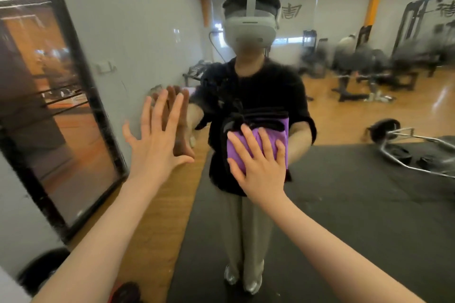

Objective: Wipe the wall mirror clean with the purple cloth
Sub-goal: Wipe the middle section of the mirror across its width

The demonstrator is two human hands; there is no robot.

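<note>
The wall mirror (344, 110) fills most of the head view and reflects a person wearing a headset. My right hand (261, 162) presses a folded purple cloth (261, 140) flat against the glass at chest height, fingers spread and straight over it. My left hand (157, 140) lies flat on the mirror to the left of the cloth, fingers spread, touching its own reflection. Both forearms reach in from the bottom edge.
A dark-framed glass door (49, 110) stands in the grey wall at the left. The mirror reflects a gym: weight benches (359, 66), a barbell frame (418, 152) on a black mat (344, 216), and wooden flooring. A dark object (44, 268) sits low at the left.
</note>
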